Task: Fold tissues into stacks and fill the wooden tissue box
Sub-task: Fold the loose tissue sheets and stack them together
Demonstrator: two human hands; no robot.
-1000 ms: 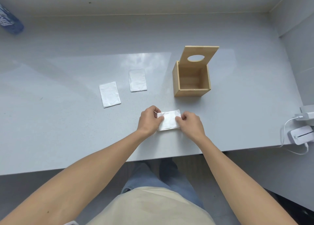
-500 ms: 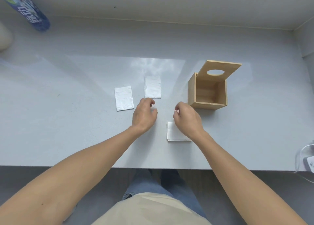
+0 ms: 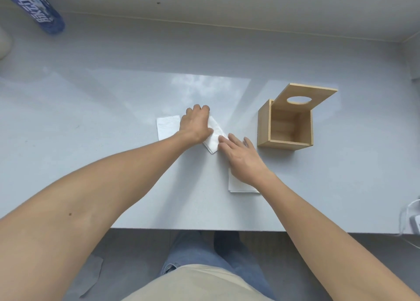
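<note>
My left hand (image 3: 197, 125) lies curled on a white folded tissue (image 3: 215, 135), which sits skewed on the grey table (image 3: 91, 141). The spread fingers of my right hand (image 3: 242, 158) touch that tissue's near corner. A second folded tissue (image 3: 166, 127) lies flat just left of my left hand. A third folded tissue (image 3: 241, 187) rests partly under my right wrist. The wooden tissue box (image 3: 264, 123) stands to the right, empty inside, with its lid (image 3: 306, 96) tilted up and showing an oval hole.
A blue labelled bottle (image 3: 43, 11) lies at the far left corner, beside a pale object (image 3: 4, 43) at the left edge. A white charger with a cable (image 3: 413, 223) sits at the right edge. The table's front edge (image 3: 204, 230) runs close to my legs.
Both hands left the tissue folded near the front edge and reached forward. My left hand pulled the middle tissue toward me and turned it askew; my right hand came up to meet it.
</note>
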